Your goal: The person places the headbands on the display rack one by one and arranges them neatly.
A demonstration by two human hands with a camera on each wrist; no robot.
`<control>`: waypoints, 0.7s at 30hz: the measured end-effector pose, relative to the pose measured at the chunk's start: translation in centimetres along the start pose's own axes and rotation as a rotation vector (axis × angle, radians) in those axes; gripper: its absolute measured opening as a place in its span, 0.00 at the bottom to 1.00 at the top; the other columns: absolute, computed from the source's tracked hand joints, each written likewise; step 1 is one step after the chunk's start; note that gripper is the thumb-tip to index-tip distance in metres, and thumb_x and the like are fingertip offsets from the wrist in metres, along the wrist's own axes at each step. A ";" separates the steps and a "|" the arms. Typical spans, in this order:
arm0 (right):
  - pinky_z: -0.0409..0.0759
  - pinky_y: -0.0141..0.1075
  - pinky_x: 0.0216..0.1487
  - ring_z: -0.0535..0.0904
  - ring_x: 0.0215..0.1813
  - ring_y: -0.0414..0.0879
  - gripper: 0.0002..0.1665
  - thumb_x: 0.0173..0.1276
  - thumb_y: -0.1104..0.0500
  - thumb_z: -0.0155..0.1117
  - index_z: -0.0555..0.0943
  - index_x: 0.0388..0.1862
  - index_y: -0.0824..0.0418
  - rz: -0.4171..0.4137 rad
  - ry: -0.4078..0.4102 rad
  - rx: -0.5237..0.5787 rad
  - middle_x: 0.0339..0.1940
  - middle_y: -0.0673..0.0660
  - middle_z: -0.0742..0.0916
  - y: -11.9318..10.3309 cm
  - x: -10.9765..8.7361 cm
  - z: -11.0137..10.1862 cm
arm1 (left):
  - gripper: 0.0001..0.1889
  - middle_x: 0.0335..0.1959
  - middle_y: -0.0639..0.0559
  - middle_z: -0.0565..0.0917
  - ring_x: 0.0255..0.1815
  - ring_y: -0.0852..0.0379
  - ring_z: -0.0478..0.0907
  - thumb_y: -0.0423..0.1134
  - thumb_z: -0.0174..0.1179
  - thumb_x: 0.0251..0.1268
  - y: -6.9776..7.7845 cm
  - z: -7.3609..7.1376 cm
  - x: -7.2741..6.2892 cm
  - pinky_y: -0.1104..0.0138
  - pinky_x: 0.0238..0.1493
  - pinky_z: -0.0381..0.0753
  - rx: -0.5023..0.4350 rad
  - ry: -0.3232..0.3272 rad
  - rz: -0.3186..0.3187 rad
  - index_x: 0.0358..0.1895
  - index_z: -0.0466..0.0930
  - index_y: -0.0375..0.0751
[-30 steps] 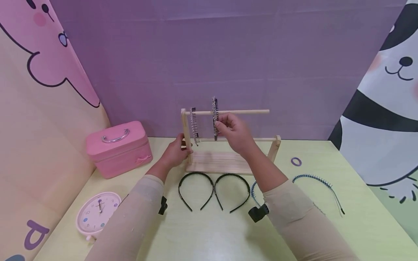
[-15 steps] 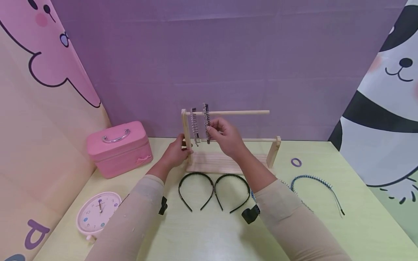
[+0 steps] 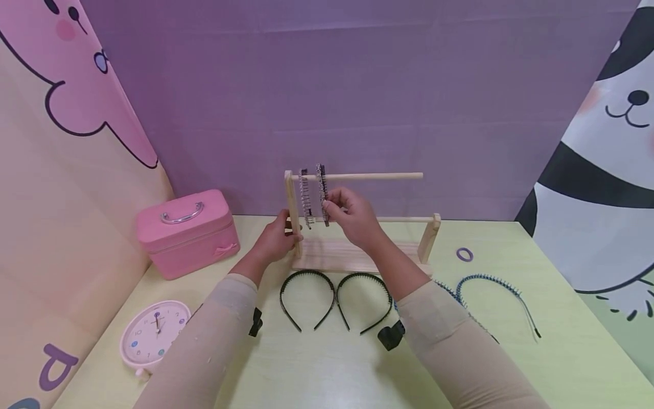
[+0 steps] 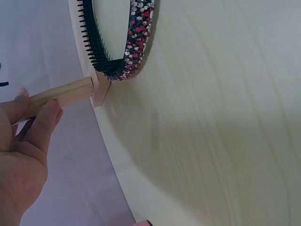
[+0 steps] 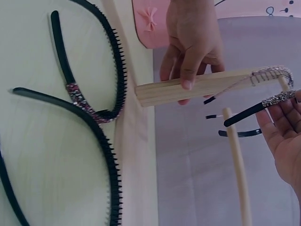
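Relative to one second ago, the glittery headband (image 3: 322,184) is displaced leftward along the upper rod (image 3: 378,176), toward the left upright (image 3: 292,196). Its crown now sits lower. Clearance to the silver headband (image 3: 305,196) is reduced. The right hand (image 3: 353,217) has travelled left and slightly down with it. The right sleeve (image 3: 449,335) and black wrist device (image 3: 391,335) have shifted left, exposing more of the wooden base (image 3: 410,249) and part of a blue headband (image 3: 443,287).

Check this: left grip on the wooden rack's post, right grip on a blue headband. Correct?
Wrong colour: the headband in the right grip is silver and black, as the right wrist view shows. The left grip is on the post.
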State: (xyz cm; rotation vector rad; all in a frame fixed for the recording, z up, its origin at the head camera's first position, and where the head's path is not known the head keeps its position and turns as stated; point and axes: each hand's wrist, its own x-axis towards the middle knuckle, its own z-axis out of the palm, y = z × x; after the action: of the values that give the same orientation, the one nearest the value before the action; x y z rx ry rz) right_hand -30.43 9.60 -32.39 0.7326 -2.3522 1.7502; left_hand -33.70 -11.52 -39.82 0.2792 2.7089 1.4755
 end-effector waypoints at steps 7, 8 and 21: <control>0.82 0.46 0.55 0.81 0.46 0.52 0.12 0.76 0.55 0.55 0.76 0.49 0.63 0.014 -0.017 -0.021 0.42 0.61 0.82 0.7 -0.2 0.1 | 0.34 0.61 0.39 0.76 0.62 0.44 0.77 0.33 0.60 0.69 0.2 0.0 0.0 0.56 0.54 0.84 0.001 0.004 0.001 0.73 0.54 0.46; 0.82 0.46 0.55 0.81 0.47 0.52 0.13 0.76 0.54 0.55 0.76 0.49 0.62 0.014 -0.016 -0.024 0.42 0.60 0.82 0.7 -0.2 0.1 | 0.34 0.61 0.39 0.77 0.61 0.44 0.77 0.33 0.60 0.69 0.3 0.0 0.0 0.56 0.53 0.84 0.002 0.005 0.001 0.73 0.54 0.46; 0.80 0.45 0.58 0.82 0.50 0.48 0.22 0.73 0.46 0.58 0.77 0.58 0.59 0.016 -0.017 -0.075 0.49 0.55 0.85 1.4 -0.7 -0.7 | 0.33 0.60 0.38 0.77 0.61 0.44 0.78 0.33 0.60 0.69 0.0 0.0 0.0 0.57 0.52 0.84 0.000 0.002 0.013 0.73 0.55 0.45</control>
State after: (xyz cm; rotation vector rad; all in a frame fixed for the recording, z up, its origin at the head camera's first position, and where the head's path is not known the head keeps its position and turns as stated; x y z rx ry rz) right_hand -30.54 10.75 -33.60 0.7221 -2.4266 1.6580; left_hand -33.72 -11.55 -39.77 0.2960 2.7136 1.4801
